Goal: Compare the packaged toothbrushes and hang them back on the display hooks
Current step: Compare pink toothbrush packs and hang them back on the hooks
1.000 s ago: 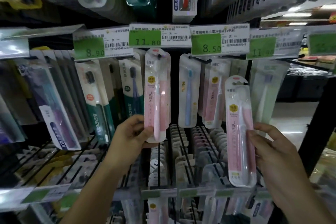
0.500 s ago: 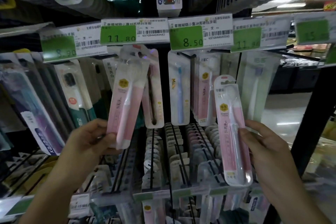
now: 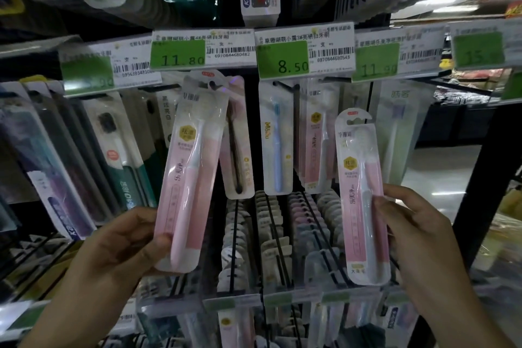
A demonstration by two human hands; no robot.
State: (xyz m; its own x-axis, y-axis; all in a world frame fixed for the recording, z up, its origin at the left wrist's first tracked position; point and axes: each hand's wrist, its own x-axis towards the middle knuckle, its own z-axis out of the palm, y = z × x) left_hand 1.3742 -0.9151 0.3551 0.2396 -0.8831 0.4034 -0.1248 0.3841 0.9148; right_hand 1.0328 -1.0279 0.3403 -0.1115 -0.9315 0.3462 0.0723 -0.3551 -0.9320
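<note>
I am in a shop, in front of a tall dark rack [image 3: 477, 178] full of hanging toothbrushes. Green price tags run across the middle. One tag says 11.80 [image 3: 178, 54] and the next one says 8.50 [image 3: 284, 61].

My left hand [image 3: 124, 246] holds a pink toothbrush pack [image 3: 192, 172] near its bottom end. My thumb [image 3: 162, 243] presses on the front and my other fingers curl behind it, so they are clamped on the pack. The pack leans to the right. Its top is up by a black hook [image 3: 211, 84] under the 11.80 tag, but I cannot tell if it hangs on the hook.

My right hand [image 3: 418, 237] holds a second pink pack [image 3: 363, 195] by its right edge. My thumb lies on the front and my fingers go round the side, gripping it. This pack stands almost straight up, lower than the first one, and is on no hook.

Between my two packs hang a pack with a dark brush [image 3: 237, 144] and a pack with a blue brush [image 3: 276, 144]. Rows of small packs [image 3: 271, 223] sit on rods below them.
</note>
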